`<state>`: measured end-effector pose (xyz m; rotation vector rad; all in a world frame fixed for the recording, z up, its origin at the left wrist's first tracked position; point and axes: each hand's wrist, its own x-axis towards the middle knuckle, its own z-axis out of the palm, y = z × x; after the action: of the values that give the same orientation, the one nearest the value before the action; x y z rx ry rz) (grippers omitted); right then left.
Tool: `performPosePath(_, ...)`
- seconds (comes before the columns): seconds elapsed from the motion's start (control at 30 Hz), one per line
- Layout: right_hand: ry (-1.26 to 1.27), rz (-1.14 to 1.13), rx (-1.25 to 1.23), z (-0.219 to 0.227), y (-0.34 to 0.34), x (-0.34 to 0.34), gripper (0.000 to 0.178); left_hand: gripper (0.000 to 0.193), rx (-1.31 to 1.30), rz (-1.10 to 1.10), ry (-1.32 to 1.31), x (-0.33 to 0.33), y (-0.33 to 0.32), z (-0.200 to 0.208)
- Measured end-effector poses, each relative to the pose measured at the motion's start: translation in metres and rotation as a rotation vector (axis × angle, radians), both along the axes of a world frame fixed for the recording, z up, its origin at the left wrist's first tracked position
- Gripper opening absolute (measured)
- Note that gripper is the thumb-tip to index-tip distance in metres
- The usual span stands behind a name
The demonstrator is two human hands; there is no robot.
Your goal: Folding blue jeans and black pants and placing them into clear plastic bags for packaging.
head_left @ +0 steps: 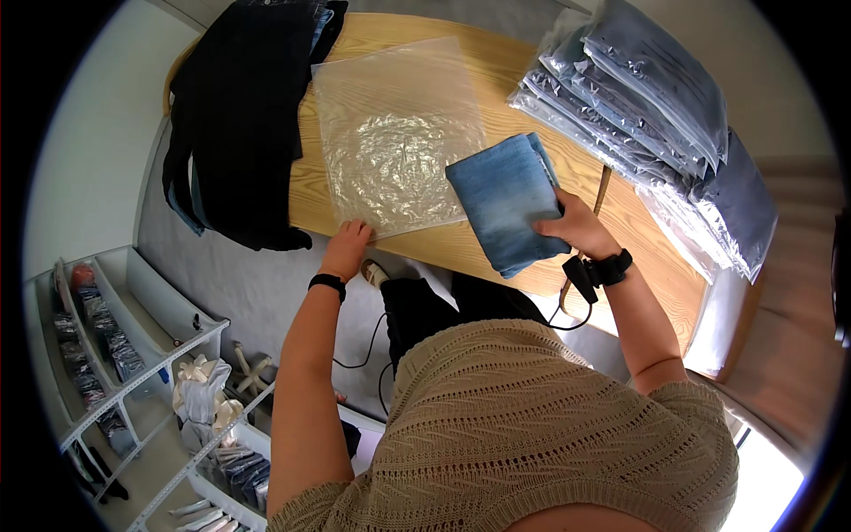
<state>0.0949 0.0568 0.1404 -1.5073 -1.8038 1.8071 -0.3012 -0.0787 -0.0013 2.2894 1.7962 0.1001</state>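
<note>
My right hand (576, 227) grips a folded pair of blue jeans (501, 199) by its right side, thumb on top and fingers underneath. The denim bundle is a neat rectangle, held over the near right corner of a clear plastic bag (399, 151). Flat on the wooden table, the bag looks crinkled in its middle. At its near left corner, by the table's front edge, my left hand (348, 250) has its fingers closed on the bag's edge. The thumb of that hand is mostly hidden.
Black garments (235, 115) lie heaped over the wooden table's (355, 40) left end. Bagged folded clothes (647, 97) are stacked at the right. Shelf bins (133, 293) with packaged items stand at lower left. A black cable (363, 355) hangs near my legs.
</note>
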Motion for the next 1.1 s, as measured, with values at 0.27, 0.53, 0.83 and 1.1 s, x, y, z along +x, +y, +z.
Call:
performPosePath(0.27, -0.022, -0.023, -0.011, -0.003, -0.003, 0.005, 0.059, 0.022, -0.129, -0.015, 0.005, -0.004, 0.007, 0.008)
performPosePath(0.53, -0.048, -0.037, 0.017, -0.003, -0.004, 0.007, 0.058, 0.008, -0.185, 0.109, -0.206, 0.004, 0.02, 0.0)
performPosePath(0.83, -0.183, 0.055, 0.185, 0.013, -0.007, 0.009, 0.057, 0.021, -0.282, 0.193, -0.563, 0.05, 0.03, 0.01)
performPosePath(1.1, -0.13, -0.005, 0.172, 0.002, -0.009, 0.021, 0.056, 0.02, -0.075, 0.019, -0.419, 0.049, 0.018, -0.007)
